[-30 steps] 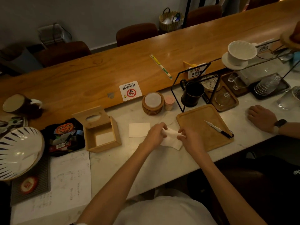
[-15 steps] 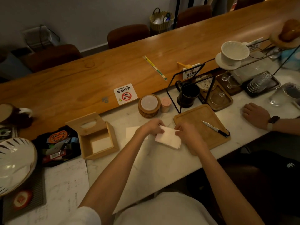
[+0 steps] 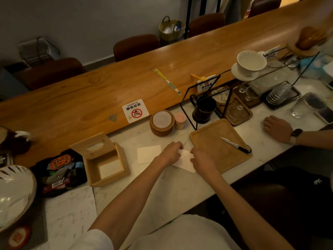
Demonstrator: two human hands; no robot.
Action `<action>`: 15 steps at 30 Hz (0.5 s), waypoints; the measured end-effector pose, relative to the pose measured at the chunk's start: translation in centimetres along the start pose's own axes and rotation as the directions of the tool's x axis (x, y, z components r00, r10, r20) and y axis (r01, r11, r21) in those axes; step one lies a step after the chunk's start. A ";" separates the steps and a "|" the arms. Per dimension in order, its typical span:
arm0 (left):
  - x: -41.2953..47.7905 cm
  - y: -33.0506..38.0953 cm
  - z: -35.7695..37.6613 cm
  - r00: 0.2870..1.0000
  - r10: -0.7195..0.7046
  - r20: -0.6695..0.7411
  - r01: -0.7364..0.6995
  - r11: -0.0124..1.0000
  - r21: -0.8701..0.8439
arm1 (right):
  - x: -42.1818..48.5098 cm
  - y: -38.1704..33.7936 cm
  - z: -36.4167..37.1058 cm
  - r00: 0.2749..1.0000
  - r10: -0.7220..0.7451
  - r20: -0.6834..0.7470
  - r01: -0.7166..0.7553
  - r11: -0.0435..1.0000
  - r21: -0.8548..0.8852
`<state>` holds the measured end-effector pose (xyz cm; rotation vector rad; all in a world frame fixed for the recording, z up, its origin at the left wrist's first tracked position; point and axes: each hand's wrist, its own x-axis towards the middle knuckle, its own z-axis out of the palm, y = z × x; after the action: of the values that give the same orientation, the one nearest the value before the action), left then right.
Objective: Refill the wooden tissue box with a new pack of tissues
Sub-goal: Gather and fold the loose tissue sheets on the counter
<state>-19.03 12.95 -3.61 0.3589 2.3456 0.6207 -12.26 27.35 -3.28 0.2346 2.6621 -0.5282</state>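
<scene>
Both hands pinched on tissue pack (image 3: 185, 160): left hand (image 3: 171, 153) at its left edge, right hand (image 3: 202, 159) at its right. Pack tilted, corner pointing down, turned from flatter lie half second ago; hands drawn closer together. Likely working wrapper open, not yet loading. Wooden tissue box (image 3: 106, 161) left of pack, well apart, lid (image 3: 93, 146) propped open, white sheet on floor. Loose white card (image 3: 149, 154) between pack and box, in path. Wooden tray (image 3: 212, 141) with knife (image 3: 234, 144) just right of pack. Another person's hand (image 3: 278, 129) beyond tray.
</scene>
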 end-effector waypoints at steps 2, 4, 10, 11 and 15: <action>0.1 0.1 0.3 0.999 0.044 -0.023 -0.042 0.996 0.082 | -0.4 -0.3 0.5 0.997 -0.018 -0.070 0.013 0.997 -0.077; 0.2 0.3 0.6 0.998 0.053 -0.035 -0.048 0.992 0.118 | -0.6 -0.7 0.9 0.993 -0.029 -0.111 0.013 0.990 -0.142; -0.4 0.6 1.1 0.988 0.081 -0.130 -0.048 0.970 0.239 | 0.2 -0.7 1.0 0.994 -0.013 -0.107 0.001 0.993 -0.114; -0.7 0.7 1.0 0.986 0.092 -0.139 -0.056 0.967 0.247 | 0.3 -0.7 0.9 0.993 -0.033 -0.117 0.020 0.994 -0.111; -3.1 0.2 0.2 0.983 0.121 -0.139 -0.111 0.991 0.076 | 0.0 -1.0 0.2 0.983 -0.104 -0.149 0.095 0.993 -0.066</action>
<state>-16.62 11.94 -1.91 0.4999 2.5016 0.6422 -12.46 26.31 -3.14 0.1292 2.8448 -0.4802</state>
